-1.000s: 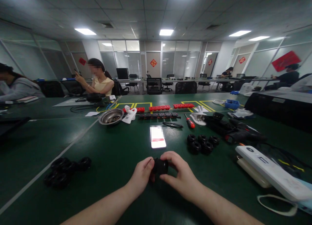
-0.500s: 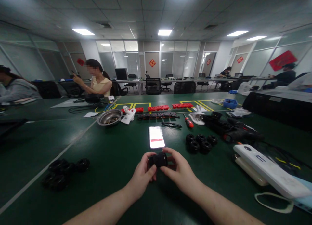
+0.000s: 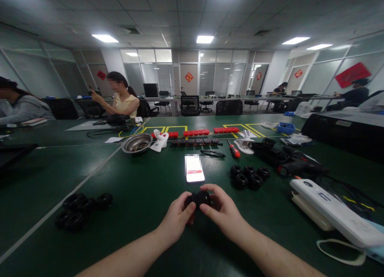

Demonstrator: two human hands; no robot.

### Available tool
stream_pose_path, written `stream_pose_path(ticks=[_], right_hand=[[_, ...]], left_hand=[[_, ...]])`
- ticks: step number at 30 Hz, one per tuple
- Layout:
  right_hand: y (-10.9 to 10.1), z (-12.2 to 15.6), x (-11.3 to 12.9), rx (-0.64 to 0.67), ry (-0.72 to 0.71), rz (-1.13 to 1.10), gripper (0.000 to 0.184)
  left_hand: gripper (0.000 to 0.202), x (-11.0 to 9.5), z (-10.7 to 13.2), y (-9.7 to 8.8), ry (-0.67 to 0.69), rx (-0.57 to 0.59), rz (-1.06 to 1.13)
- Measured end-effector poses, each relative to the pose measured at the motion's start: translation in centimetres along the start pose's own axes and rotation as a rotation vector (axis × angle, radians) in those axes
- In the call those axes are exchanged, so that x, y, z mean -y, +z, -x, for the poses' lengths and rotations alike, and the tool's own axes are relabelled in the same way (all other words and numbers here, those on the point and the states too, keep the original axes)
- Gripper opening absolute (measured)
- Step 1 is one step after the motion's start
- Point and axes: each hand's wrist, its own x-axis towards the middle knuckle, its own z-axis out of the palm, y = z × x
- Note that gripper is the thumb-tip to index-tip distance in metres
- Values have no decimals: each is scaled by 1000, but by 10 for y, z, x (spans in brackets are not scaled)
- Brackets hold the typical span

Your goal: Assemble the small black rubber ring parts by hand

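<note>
Both my hands hold one small black rubber wheel (image 3: 198, 198) just above the green table (image 3: 141, 197). My left hand (image 3: 177, 217) grips its left side with curled fingers. My right hand (image 3: 223, 211) pinches its right side, fingers wrapped over the top. A lit phone (image 3: 194, 169) lies flat just beyond the wheel. A cluster of several black wheels (image 3: 249, 176) sits to the right of the phone. Another pile of black wheels (image 3: 80, 209) lies at the left.
Further back stand a metal bowl (image 3: 137, 143), a red-handled screwdriver (image 3: 233, 149), red and black part strips (image 3: 195, 137) and a black power tool (image 3: 285, 159). A white box (image 3: 336, 211) lies at the right. Other people sit at the left and far tables.
The wheel has turned between my fingers and dropped slightly lower and nearer to me. Both hands keep their grip on it.
</note>
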Motion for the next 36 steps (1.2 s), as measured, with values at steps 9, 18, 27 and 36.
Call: stream_pose_path(ticks=[9, 18, 27, 36], right_hand=[[-2, -2, -2, 15, 101, 183, 34], [-3, -9, -10, 33, 122, 114, 27], [-8, -13, -13, 87, 166, -172, 32], [-5, -3, -1, 44, -77, 122, 43]], left_hand=[[38, -2, -1, -1, -2, -43, 3], [40, -2, -1, -1, -61, -126, -64], [44, -5, 5, 3, -16, -67, 9], [47, 2, -2, -2, -33, -31, -54]])
